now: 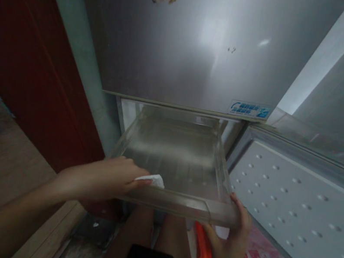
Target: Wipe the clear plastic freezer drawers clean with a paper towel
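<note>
A clear plastic freezer drawer (168, 168) is pulled well out of the lower compartment of a silver refrigerator (186, 61). Its floor is bare. My left hand (117, 177) is at the drawer's front left corner, pinching a folded white tissue (154, 180) against the inner side of the front edge. On the other side, my right hand (235, 232) grips the front right corner, with fingers over the rim and the thumb underneath. Part of the left fingers is hidden from view.
The refrigerator's lower door (298, 203) stands swung out to the right, its dimpled inner side showing. Below it lie an orange object (205, 253) and a pink-and-white plastic bag (263, 254). A reddish-brown wooden panel (48, 60) rises on the left.
</note>
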Available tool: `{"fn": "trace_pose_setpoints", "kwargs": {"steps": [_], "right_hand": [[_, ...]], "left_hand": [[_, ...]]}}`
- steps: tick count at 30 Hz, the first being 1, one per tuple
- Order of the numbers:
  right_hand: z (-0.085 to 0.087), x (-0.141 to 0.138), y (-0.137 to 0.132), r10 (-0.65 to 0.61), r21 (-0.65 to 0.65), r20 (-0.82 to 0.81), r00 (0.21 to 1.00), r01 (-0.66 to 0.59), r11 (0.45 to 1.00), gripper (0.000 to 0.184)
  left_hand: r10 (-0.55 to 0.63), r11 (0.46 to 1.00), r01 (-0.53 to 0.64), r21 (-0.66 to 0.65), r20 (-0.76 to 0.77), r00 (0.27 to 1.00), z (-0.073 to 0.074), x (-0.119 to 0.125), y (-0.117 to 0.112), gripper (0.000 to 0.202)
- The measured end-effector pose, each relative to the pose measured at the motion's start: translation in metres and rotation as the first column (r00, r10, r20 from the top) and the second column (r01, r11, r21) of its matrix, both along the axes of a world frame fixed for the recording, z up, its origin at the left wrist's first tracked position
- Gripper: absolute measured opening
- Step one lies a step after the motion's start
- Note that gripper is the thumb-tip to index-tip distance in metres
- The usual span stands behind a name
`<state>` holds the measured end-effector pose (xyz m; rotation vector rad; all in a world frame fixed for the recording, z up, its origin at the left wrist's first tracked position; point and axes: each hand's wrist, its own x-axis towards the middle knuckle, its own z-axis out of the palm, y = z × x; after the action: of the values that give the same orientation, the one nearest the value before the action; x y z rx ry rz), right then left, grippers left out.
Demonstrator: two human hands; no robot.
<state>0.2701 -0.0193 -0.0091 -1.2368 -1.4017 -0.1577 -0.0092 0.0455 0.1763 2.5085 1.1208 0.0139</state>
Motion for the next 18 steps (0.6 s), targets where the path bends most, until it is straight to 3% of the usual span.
{"fn": "trace_pose_setpoints", "kwargs": {"steps": [2, 5, 9, 11, 14, 18], "right_hand": [[0.000, 0.000, 0.000, -0.005, -0.009, -0.005, 1.000, 0.005, 1.000, 0.085], [0.001, -0.001, -0.001, -0.007, -0.023, -0.021, 1.000, 0.006, 1.000, 0.084], [-0.001, -0.001, -0.002, -0.003, -0.047, -0.061, 0.998, 0.000, 0.999, 0.079], [-0.003, 0.000, -0.002, 0.005, -0.064, -0.080, 0.997, -0.010, 0.998, 0.077], [-0.005, 0.002, -0.002, 0.013, -0.064, -0.085, 0.996, -0.018, 0.998, 0.079], [-0.006, 0.003, -0.001, 0.014, -0.051, -0.067, 0.998, -0.018, 0.999, 0.083]], "left_hand": [[-0.066, 0.992, 0.082, 0.093, -0.168, 0.984, -0.007, 0.024, -0.007, 0.039], [-0.124, 0.974, 0.166, 0.156, -0.249, 0.960, -0.020, 0.067, -0.020, 0.021], [-0.180, 0.904, 0.205, 0.375, -0.101, 0.978, -0.044, 0.119, -0.032, 0.014], [-0.183, 0.884, 0.196, 0.424, -0.070, 0.981, -0.056, 0.135, -0.034, 0.014], [-0.156, 0.871, 0.160, 0.465, -0.048, 0.987, -0.067, 0.138, -0.035, 0.016], [-0.063, 0.895, 0.095, 0.437, -0.088, 0.994, -0.065, 0.107, -0.036, 0.014]]}}
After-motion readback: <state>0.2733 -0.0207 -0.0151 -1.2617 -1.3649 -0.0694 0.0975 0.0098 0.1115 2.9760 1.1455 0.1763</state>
